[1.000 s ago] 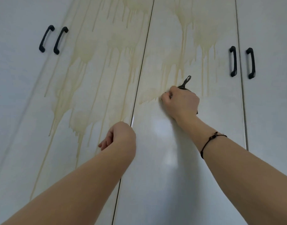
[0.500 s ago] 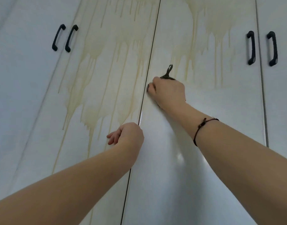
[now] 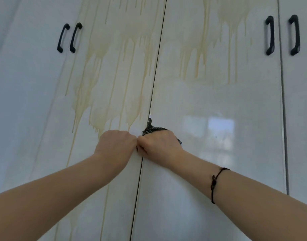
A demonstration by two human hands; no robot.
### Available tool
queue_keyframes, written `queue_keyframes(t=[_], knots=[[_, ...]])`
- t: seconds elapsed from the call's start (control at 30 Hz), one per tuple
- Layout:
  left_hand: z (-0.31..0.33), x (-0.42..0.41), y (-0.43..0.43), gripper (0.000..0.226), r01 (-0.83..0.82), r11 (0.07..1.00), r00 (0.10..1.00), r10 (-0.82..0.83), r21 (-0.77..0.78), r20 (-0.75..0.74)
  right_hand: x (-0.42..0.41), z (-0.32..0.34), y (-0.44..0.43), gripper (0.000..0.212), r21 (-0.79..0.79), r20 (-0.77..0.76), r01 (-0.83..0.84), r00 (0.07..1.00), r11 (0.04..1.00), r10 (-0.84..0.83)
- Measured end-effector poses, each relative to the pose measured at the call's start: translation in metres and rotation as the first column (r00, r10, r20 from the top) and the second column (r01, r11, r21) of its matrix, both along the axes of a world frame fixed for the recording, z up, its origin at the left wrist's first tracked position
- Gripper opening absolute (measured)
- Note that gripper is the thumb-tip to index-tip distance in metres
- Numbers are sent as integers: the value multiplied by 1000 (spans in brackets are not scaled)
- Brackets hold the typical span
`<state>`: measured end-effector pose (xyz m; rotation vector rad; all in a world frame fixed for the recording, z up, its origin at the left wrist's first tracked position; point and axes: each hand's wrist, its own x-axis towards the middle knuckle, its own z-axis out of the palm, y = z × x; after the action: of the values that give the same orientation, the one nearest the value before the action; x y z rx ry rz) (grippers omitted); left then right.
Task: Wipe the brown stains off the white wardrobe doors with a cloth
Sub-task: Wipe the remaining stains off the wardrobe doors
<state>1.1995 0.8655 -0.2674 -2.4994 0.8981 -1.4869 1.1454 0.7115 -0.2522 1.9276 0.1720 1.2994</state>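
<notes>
**Netted cloth at the door seam**

Our right hand (image 3: pixel 159 145) grips the dark, netted cloth (image 3: pixel 150 130) against the glossy white wardrobe doors (image 3: pixel 218 110), below drippy brown stains (image 3: pixel 104 87). Our left hand (image 3: pixel 117 145) sits just beside; its fingers are hidden, so we cannot tell its grip.

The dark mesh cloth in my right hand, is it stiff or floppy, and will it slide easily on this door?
Probably floppy: the mesh cloth is bunched under the right hand, with a loose loop poking out above. Likely light, being open netting. On the glossy door it should slide easily.
</notes>
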Motion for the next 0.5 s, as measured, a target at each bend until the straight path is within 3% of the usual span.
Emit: queue_keyframes(t=[0.07, 0.17, 0.23, 0.33, 0.43, 0.5], knots=[[17, 2, 7, 32, 55, 996, 998, -54, -65, 16, 3, 39, 2, 25, -11, 10, 67, 998, 998, -67], [69, 4, 3, 36, 146, 977, 989, -139, -154, 59, 8, 146, 8, 25, 168, 145, 131, 977, 977, -156], [107, 5, 1, 32, 189, 964, 982, -187, -187, 31, 6, 199, 7, 28, 238, 216, 62, 970, 969, -115], [146, 8, 3, 22, 217, 959, 970, -232, -180, -67, 4, 205, 5, 30, 122, 293, -103, 954, 987, 64], [163, 11, 4, 14, 252, 959, 942, -273, -127, -193, -4, 144, -6, 26, 141, 19, -207, 978, 968, 206], [169, 11, 4, 10, 319, 946, 910, -321, -50, -264, -24, 90, -12, 15, 107, -253, -64, 963, 992, 90]])
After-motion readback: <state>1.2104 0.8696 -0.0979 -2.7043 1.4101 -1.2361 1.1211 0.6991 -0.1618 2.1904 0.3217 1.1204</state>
